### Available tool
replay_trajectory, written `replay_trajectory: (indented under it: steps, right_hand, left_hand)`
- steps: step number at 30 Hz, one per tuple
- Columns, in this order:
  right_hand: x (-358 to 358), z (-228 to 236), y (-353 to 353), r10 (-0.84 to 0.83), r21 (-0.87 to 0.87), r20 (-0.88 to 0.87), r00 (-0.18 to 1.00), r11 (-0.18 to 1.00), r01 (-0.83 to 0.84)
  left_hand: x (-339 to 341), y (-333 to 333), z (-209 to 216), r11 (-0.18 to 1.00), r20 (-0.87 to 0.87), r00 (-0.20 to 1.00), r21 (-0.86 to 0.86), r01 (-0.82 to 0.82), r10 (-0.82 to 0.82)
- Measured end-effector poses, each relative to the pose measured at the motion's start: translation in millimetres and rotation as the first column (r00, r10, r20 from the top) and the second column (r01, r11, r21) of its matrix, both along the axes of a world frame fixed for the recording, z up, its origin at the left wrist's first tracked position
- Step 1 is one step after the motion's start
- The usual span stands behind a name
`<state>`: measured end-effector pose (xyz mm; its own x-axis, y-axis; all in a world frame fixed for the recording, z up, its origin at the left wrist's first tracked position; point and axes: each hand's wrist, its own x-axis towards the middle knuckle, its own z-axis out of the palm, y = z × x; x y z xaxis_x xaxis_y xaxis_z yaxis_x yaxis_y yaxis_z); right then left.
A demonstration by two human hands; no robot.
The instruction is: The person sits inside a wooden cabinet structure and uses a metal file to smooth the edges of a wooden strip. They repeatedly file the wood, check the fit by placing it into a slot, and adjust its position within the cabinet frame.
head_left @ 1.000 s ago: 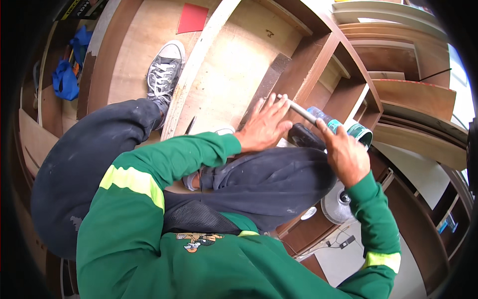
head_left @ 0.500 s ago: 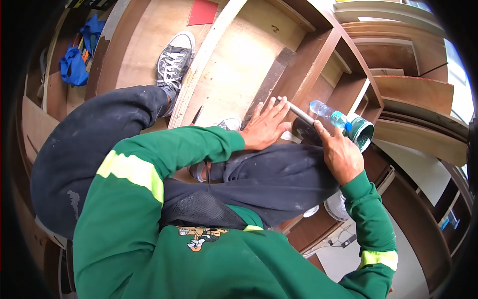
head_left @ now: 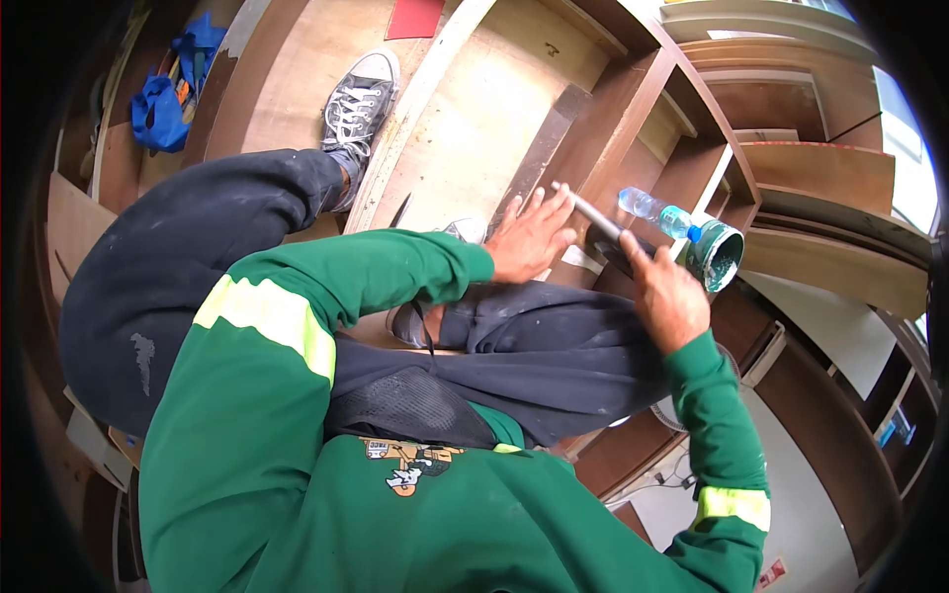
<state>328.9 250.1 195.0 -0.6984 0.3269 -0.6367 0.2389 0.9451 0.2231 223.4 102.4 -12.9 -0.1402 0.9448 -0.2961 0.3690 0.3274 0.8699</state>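
Observation:
My right hand (head_left: 669,296) is closed on the near end of a long, narrow pale-grey tool (head_left: 593,214). A dark part lies just below the tool; its exact kind I cannot make out. Beside the tool's far end, my left hand (head_left: 531,239) is open with fingers stretched out. Its fingertips are close to the tool or touching it; which, I cannot tell. To the right of the tool lies a clear plastic bottle (head_left: 645,208) with a blue cap. Next to the bottle cap is an open tub (head_left: 717,259) smeared with dark green inside.
I squat among wooden cabinet frames, one shoe (head_left: 358,104) beside a pale wooden rail (head_left: 420,109). A red sheet (head_left: 413,18) lies at the top. Blue cloth bags (head_left: 160,114) sit at the left. Brown boards (head_left: 820,178) stand stacked at the right, and white fan (head_left: 672,410) is partly hidden behind my right arm.
My right hand has shifted slightly left and down with the tool. My left hand has moved slightly, its fingers still stretched out. The whole view has tilted a little.

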Motion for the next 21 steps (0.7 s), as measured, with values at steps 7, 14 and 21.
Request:
replay_trajectory:
  steps: [7,14,21]
  right_hand:
    - [-49,-49,45,0.024,0.080,-0.115,0.993,0.997,-0.015]
    - [6,-11,-9,-0.015,0.012,-0.020,1.000,1.000,0.015]
    - [-42,-63,35,-0.038,0.070,-0.132,0.991,0.996,0.047]
  left_hand:
    - [-65,68,-43,0.999,-0.043,0.998,0.022,-0.048,0.049]
    - [-10,0,1,0.997,0.060,0.997,-0.055,0.060,-0.057]
    - [-81,66,-27,0.995,-0.058,0.996,-0.073,0.062,-0.067]
